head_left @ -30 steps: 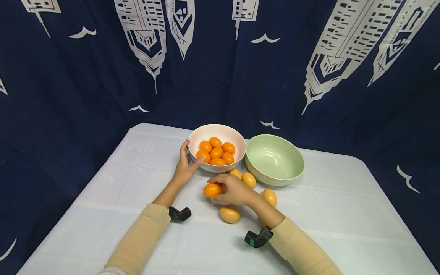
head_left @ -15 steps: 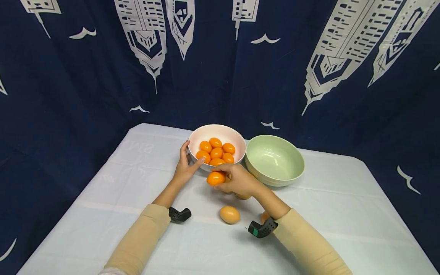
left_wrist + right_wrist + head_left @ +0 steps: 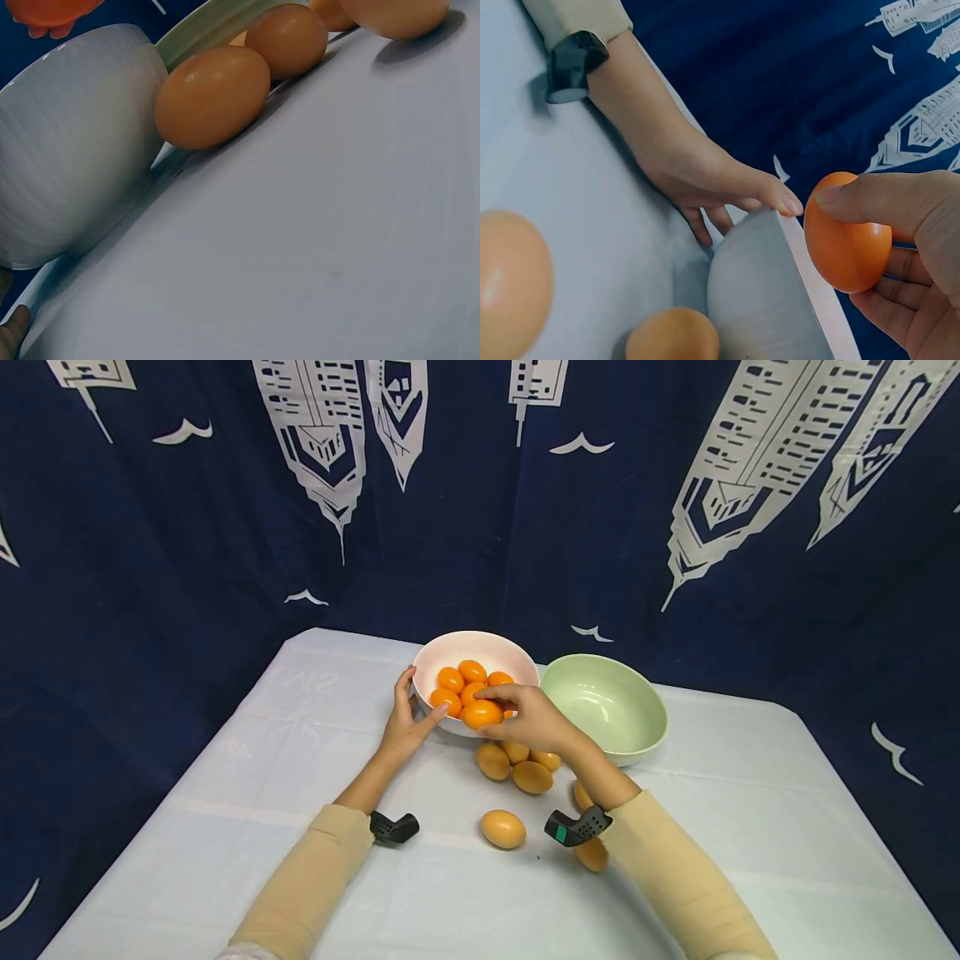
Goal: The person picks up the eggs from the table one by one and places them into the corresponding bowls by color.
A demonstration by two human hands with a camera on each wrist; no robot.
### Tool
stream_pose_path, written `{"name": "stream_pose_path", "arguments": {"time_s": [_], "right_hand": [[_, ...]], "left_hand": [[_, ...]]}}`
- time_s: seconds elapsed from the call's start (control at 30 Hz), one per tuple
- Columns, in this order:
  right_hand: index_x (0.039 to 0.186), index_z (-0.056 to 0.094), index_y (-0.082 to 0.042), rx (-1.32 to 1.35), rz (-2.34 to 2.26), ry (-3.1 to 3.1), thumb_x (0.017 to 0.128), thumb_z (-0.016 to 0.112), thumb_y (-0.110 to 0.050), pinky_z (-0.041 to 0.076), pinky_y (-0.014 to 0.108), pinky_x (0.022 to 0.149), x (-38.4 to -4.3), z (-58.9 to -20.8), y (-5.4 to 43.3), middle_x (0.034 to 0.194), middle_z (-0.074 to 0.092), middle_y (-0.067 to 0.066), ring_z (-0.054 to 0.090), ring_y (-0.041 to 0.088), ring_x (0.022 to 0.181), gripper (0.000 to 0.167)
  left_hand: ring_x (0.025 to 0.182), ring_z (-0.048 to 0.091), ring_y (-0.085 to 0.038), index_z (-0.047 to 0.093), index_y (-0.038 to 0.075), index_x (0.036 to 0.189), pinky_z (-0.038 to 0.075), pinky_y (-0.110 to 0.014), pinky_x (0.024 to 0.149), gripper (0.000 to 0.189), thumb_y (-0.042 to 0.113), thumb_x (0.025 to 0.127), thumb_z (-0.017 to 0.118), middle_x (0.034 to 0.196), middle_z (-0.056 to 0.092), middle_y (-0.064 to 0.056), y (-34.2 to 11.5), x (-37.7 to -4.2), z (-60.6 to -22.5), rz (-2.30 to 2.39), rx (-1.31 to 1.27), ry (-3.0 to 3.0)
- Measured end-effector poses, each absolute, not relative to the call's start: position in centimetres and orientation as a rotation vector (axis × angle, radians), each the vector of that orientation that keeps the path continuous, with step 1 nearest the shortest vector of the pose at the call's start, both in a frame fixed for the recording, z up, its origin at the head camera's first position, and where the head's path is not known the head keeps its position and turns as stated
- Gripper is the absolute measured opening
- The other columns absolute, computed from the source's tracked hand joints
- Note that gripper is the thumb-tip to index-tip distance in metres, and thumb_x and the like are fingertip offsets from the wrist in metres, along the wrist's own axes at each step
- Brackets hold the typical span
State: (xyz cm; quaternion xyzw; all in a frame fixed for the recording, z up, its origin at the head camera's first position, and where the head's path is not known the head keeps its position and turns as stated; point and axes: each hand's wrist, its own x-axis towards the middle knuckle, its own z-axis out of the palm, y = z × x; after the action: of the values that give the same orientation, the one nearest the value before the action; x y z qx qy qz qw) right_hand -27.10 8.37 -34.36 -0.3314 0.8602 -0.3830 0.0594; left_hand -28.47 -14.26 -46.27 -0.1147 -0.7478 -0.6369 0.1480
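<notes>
A pale pink bowl (image 3: 487,650) holds several bright orange eggs (image 3: 450,678). At its left side, my left hand (image 3: 403,727) grips it, thumb over the rim and fingers along the outer wall. My right hand (image 3: 536,718) pinches one orange egg (image 3: 482,714) between thumb and fingers over the bowl's near rim; the right wrist view shows this egg (image 3: 846,240) close up beside the bowl's outer wall (image 3: 757,300). Part of the bowl's contents is hidden behind the right hand. Several brown eggs (image 3: 532,777) lie on the table below that hand.
A green bowl (image 3: 600,693) touches or nearly touches the pink bowl on the right. Another brown egg (image 3: 503,829) lies nearer the front; others (image 3: 592,855) are partly hidden by the right wrist. White cloth covers the table (image 3: 225,827), and a dark blue printed curtain (image 3: 465,543) hangs behind.
My right hand has carried the orange egg up and away from the table to the pink bowl's near rim, uncovering brown eggs beneath. The left hand stays on the bowl.
</notes>
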Motion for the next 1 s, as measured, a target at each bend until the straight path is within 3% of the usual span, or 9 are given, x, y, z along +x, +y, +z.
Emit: {"name": "stream_pose_path", "arguments": {"time_s": [0.33,0.57,0.8,1.0], "right_hand": [[0.123,0.064,0.002,-0.915,-1.229,2.625,0.080,0.077,-0.008,0.049,0.038,0.096,-29.3,-34.7,8.4,0.117,0.066,0.015,0.061,0.028,0.105,0.046],[0.121,0.064,0.003,-0.790,-1.250,2.649,0.080,0.078,-0.008,0.049,0.038,0.096,-30.5,-35.5,8.2,0.117,0.066,0.016,0.061,0.028,0.105,0.045],[0.123,0.064,0.001,-0.652,-1.221,2.654,0.081,0.079,-0.011,0.047,0.037,0.099,-31.6,-36.0,7.9,0.118,0.066,0.015,0.059,0.027,0.108,0.046],[0.122,0.064,0.001,-0.579,-1.163,2.707,0.081,0.079,-0.012,0.046,0.037,0.099,-32.8,-36.4,7.7,0.116,0.065,0.016,0.058,0.028,0.105,0.046]], "left_hand": [[0.138,0.027,-0.047,0.011,-0.001,0.150,0.027,-0.050,0.113,0.079,0.012,0.093,0.065,0.160,0.002,-0.023,-14.0,-26.0,-42.8,-1.841,-0.346,-2.191],[0.139,0.026,-0.046,0.010,0.003,0.151,0.027,-0.050,0.113,0.082,0.015,0.093,0.066,0.161,0.001,-0.019,-14.2,-26.7,-43.8,-1.854,-0.318,-2.208],[0.139,0.028,-0.040,0.011,0.016,0.153,0.027,-0.047,0.114,0.083,0.020,0.093,0.068,0.163,0.001,-0.009,-14.4,-28.4,-46.2,-1.838,-0.275,-2.202],[0.138,0.031,-0.040,0.014,0.016,0.152,0.028,-0.047,0.113,0.081,0.019,0.092,0.069,0.162,0.005,-0.010,-14.3,-28.4,-46.2,-1.822,-0.295,-2.172]]}}
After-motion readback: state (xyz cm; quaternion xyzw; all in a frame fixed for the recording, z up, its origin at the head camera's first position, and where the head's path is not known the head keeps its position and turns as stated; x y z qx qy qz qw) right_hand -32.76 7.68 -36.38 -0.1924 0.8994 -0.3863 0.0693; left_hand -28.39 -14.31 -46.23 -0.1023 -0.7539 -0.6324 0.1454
